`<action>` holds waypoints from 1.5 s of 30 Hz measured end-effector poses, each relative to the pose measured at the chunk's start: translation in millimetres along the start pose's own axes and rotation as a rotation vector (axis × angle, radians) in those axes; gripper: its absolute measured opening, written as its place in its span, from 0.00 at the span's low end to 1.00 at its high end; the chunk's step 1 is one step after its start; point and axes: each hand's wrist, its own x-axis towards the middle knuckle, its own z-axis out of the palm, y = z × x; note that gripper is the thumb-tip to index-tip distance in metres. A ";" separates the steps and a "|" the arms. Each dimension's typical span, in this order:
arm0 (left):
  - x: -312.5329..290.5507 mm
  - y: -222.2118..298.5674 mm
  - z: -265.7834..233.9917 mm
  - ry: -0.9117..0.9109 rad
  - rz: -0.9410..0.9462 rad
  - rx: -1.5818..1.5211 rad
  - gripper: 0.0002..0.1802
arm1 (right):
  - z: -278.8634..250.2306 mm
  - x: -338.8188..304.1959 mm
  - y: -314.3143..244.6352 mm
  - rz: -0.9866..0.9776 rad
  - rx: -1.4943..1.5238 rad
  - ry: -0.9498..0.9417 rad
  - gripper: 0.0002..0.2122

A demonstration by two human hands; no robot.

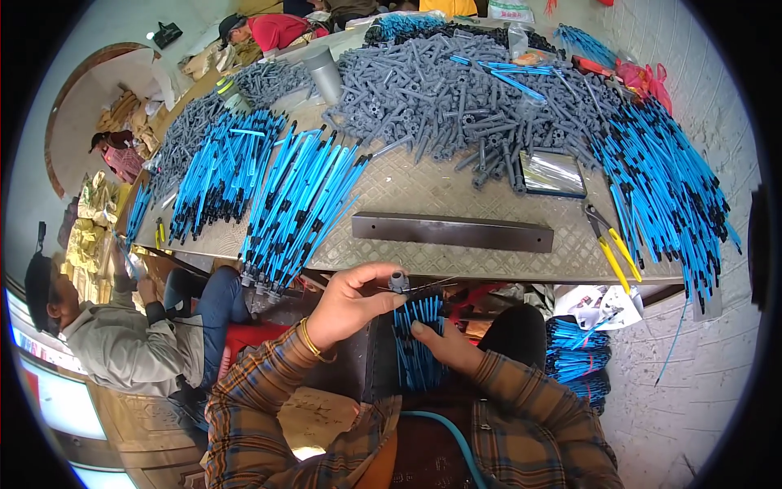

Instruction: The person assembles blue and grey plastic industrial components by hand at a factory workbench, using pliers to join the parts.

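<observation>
My left hand (352, 306), with a gold-coloured bangle at the wrist, is in front of the table's near edge. Its thumb and forefinger are closed on a small grey plastic fitting (397, 282) with a hole in its end. Thin dark wire-like strands (430, 285) stretch sideways beside the fitting. My right hand (448, 346) lies lower and to the right, closed against a bundle of thin blue rods (419, 359) that stands upright over my lap. The thumb shows on the bundle's side; the other fingers are mostly hidden behind the rods.
The table (456, 191) bears a large heap of grey fittings (456, 90), blue rods with black parts (301, 191), more rods (664, 187), a brown metal bar (452, 231), yellow-handled pliers (612, 248) and a grey cylinder (323, 75). A co-worker (130, 334) sits at left.
</observation>
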 end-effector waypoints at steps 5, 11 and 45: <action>1.5 4.1 -7.4 -0.107 -0.010 -0.063 0.21 | -8.0 5.0 6.2 -0.024 0.127 -0.159 0.18; 2.8 11.1 -16.0 -0.232 0.001 0.035 0.19 | -11.8 5.4 -1.2 0.039 0.109 -0.264 0.18; 2.0 44.4 11.6 -0.061 -0.119 0.301 0.16 | 8.5 -20.2 -14.8 -0.429 -0.262 0.303 0.20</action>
